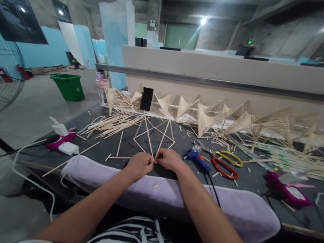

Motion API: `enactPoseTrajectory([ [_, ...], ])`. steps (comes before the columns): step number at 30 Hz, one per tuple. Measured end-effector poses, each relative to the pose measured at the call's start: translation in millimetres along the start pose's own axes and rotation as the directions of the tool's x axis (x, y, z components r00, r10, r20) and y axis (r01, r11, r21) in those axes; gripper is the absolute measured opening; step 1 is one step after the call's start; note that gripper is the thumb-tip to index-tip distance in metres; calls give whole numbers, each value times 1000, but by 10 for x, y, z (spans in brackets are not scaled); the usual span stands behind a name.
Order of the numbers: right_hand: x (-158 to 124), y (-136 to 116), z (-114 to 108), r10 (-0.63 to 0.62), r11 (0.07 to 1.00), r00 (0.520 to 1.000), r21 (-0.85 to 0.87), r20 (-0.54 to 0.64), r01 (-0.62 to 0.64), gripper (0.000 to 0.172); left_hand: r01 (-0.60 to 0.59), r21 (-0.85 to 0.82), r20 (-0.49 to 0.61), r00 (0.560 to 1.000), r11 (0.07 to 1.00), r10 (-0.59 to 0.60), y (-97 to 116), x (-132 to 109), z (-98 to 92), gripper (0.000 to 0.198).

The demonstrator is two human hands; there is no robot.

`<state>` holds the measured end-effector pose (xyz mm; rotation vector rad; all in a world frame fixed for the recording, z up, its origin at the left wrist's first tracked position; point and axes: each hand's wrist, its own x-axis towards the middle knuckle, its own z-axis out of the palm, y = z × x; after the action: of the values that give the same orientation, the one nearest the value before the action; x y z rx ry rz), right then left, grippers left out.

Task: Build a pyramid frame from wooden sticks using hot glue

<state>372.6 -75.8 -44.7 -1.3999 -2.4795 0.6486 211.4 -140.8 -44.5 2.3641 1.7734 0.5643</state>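
Observation:
A frame of thin wooden sticks [161, 140] stands on the dark tabletop in front of me. Its sticks meet at a near corner, where both hands come together. My left hand [139, 166] is closed, thumb and fingers pinching at that corner. From the other side my right hand [169, 160] pinches the same joint, also closed. The fingertips cover the joint itself. To the right of my right hand lies a blue glue gun [197, 160], with red-and-yellow-handled scissors [224, 168] beside it.
A lilac cushion [237, 205] lies along the near table edge under my forearms. Loose sticks [111, 125] are piled at left. Finished-looking stick models [206, 119] line the back, near a black phone [146, 98]. Magenta power strips [288, 190] and cables sit at both sides.

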Motion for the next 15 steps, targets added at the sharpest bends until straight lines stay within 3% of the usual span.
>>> enactPoseTrajectory([
  [6, 8, 22, -5, -10, 1000, 1000, -9, 10, 10, 19, -15, -140, 65, 998, 990, 25, 11, -29, -67, 12],
  [10, 6, 36, -24, -36, 999, 999, 16, 11, 36, 19, -68, -267, 112, 989, 961, 101, 108, -237, -214, 9],
  [13, 2, 44, -51, -67, 997, 997, 43, 24, 65, 18, -184, -276, 233, 939, 943, 252, 179, -507, -368, 12],
  [15, 0, 47, -74, -89, 994, 995, 63, 38, 86, 16, -186, -223, 346, 902, 957, 256, 174, -703, -475, 12],
])
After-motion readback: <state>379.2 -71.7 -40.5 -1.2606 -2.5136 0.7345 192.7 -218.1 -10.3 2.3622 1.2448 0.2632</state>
